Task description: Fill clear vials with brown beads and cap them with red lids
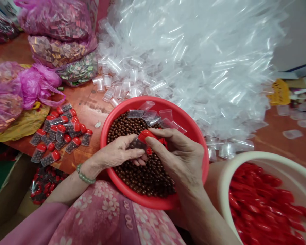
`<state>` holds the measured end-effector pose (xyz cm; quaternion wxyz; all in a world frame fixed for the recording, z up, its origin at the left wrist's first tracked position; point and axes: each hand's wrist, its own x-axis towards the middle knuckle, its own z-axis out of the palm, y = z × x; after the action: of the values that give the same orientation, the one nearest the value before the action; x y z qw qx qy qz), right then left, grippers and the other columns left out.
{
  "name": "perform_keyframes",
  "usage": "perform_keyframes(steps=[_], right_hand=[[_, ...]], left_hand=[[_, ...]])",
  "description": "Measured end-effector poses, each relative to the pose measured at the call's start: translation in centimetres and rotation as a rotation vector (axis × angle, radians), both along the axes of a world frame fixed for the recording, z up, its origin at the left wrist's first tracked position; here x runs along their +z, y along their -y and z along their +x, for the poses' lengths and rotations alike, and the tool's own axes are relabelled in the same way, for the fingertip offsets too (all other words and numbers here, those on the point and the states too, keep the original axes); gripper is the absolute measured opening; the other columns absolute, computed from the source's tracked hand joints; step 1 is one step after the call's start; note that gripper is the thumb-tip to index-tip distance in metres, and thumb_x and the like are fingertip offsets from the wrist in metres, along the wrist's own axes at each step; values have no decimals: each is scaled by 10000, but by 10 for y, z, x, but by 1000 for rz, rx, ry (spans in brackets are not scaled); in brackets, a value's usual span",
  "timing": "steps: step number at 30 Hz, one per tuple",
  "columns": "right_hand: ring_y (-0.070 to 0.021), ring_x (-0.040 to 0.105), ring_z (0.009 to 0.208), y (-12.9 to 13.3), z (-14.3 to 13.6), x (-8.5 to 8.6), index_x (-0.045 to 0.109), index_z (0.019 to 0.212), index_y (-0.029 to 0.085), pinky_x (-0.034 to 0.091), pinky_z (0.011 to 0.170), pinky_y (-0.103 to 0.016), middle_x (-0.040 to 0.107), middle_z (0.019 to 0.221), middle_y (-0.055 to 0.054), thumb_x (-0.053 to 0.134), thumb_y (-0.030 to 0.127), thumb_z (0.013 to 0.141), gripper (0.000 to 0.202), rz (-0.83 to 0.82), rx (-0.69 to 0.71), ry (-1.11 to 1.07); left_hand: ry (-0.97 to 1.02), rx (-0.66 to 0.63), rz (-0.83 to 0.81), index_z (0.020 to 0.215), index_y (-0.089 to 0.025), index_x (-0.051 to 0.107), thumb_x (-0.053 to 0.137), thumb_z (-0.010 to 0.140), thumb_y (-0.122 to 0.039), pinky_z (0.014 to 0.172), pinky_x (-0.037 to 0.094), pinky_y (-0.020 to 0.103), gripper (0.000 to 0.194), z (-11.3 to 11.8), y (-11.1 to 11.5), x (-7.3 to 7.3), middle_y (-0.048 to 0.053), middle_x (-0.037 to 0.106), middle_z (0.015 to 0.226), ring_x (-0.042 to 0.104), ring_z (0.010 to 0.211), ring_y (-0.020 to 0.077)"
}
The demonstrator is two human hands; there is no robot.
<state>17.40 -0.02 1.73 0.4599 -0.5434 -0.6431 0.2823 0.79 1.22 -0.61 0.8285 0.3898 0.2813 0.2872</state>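
Over a red basin point(156, 205) of round brown balls, my two hands meet. My left hand point(124, 151), with a green bead bracelet at the wrist, is closed on a small clear container point(137, 144). My right hand point(177, 149) pinches a red cap point(146, 135) at the container's upper end; whether the cap is fully seated is unclear. More red shows under the right fingers. Several empty clear containers point(135, 114) lie on the brown balls point(122, 131) at the basin's far side.
A large heap of clear containers point(173, 61) rises behind the basin. Filled red-capped containers point(72, 144) lie at left, near pink bags point(63, 20). A cream bucket point(223, 190) of red caps stands at right. An open box point(5, 204) is at lower left.
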Motion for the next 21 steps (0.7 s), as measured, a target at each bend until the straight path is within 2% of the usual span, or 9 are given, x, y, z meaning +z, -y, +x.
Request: perform_keyframes(steps=[3, 7, 12, 16, 21], right_hand=[[-164, 698, 770, 1, -2, -4, 725, 971, 252, 588, 743, -342, 750, 874, -14, 717, 261, 821, 150, -28, -11, -12], [-162, 698, 787, 0, -2, -10, 720, 987, 254, 588, 754, -340, 742, 883, -9, 713, 273, 824, 164, -52, -24, -69], [-146, 691, 752, -2, 0, -13, 721, 959, 251, 586, 703, -296, 732, 844, 0, 726, 246, 808, 152, -85, -17, -128], [-154, 691, 760, -1, 0, -16, 710, 979, 242, 589, 705, -309, 727, 856, -11, 714, 276, 821, 161, -100, -5, -114], [-159, 695, 749, 1, 2, -20, 684, 1011, 234, 593, 694, -317, 727, 861, -17, 677, 283, 857, 161, -35, -9, 5]], left_hand=[[-89, 64, 78, 930, -152, 555, 684, 819, -334, 694, 463, 262, 249, 3, 1, 1, -15, 581, 744, 560, 683, 99], [-143, 87, 87, 912, -155, 535, 609, 855, -283, 699, 455, 268, 159, 5, 2, 2, -12, 574, 753, 553, 687, 102], [-193, 88, 153, 895, -156, 513, 535, 888, -263, 681, 458, 260, 109, 4, 2, 2, -1, 578, 778, 557, 675, 93], [-242, 58, 206, 968, -155, 532, 547, 883, -261, 669, 460, 260, 136, 4, 2, 3, -2, 579, 777, 559, 679, 100], [-265, 53, 173, 972, -157, 525, 538, 889, -274, 633, 447, 254, 144, 4, 2, 3, -5, 571, 762, 550, 656, 102]])
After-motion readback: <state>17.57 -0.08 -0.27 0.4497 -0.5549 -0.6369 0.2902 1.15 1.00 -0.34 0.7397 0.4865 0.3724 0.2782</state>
